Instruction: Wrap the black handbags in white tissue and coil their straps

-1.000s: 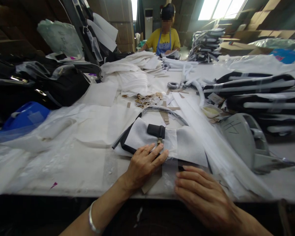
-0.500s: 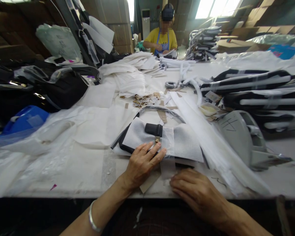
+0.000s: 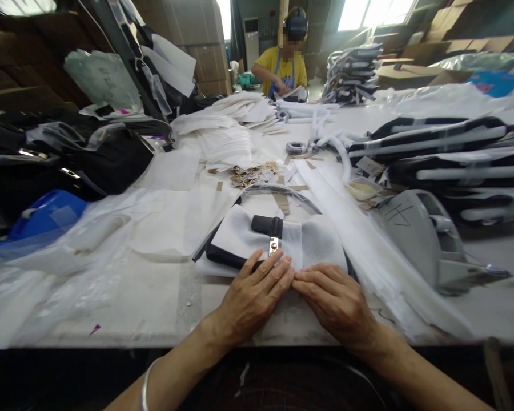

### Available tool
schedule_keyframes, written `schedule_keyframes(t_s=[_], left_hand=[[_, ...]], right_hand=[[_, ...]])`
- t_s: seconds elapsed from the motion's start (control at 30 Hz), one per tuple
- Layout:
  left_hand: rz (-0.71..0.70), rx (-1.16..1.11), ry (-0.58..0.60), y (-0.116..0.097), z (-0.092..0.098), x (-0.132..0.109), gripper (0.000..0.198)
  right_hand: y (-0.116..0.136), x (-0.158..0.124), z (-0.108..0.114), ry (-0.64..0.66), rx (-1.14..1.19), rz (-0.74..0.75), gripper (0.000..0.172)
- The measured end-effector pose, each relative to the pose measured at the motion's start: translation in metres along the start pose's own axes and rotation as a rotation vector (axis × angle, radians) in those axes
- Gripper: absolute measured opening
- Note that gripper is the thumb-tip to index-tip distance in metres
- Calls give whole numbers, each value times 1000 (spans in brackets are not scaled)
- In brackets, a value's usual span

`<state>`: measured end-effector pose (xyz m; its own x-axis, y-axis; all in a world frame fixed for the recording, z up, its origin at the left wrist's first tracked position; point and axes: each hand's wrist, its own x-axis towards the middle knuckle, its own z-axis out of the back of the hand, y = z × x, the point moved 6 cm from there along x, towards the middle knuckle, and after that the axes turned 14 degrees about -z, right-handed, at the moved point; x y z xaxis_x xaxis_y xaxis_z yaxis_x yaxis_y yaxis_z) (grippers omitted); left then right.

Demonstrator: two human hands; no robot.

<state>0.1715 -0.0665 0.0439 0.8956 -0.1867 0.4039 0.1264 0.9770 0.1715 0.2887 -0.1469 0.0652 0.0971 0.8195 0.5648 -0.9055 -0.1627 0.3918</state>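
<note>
A black handbag lies in front of me, its front covered by a white sheet. A black flap strap with a shiny metal clasp shows on top. The wrapped handle arches toward the far side. Down the front runs a translucent strip, right of the clasp. My left hand rests on the bag's near edge, fingers stretched out. At the same edge my right hand has its fingers bent and pressed together, tips meeting the left fingertips. What lies under them is hidden.
Beyond the bag lies a heap of tags with strings. A grey tape dispenser and white foam strips are at right. Black bags and a blue object lie left. A person works across the table.
My right hand has risen from below the bag, where a translucent strip ran to it, to the bag's near edge beside my left hand. The sheet's near right part is pressed lower.
</note>
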Motion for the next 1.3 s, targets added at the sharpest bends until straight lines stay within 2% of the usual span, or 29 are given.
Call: schedule_keyframes(t_s=[0.1,0.23,0.37,0.47,0.63,0.73,0.87,1.07,1.2,1.3], left_hand=[[-38,-201,5,0,1,6,42],[39,-488,-8,13,1,8,56],[113,-596,-32,18,5,7,59],[129,-631,-40,17,9,8,58],[176,-631,-65,17,11,10,41],[186,-609,-100,16,10,10,35],[188,-574,-132,14,7,8,37],[179,-552,-158,13,3,7,40],[183,-560,-142,13,2,7,41],[175,-563,-133,12,2,7,42]], right_hand=[[0,-1,2,4,6,-11,17],[6,1,10,41,-17,34,21],[21,-3,25,84,8,55,24],[25,-16,19,198,-43,-2,20],[16,-38,-11,335,-309,-65,16],[19,-38,-23,398,-425,-36,18],[27,-29,-33,434,-527,25,18],[20,-21,-41,454,-487,97,21],[12,-21,-39,487,-429,42,23],[15,-28,-38,528,-422,13,23]])
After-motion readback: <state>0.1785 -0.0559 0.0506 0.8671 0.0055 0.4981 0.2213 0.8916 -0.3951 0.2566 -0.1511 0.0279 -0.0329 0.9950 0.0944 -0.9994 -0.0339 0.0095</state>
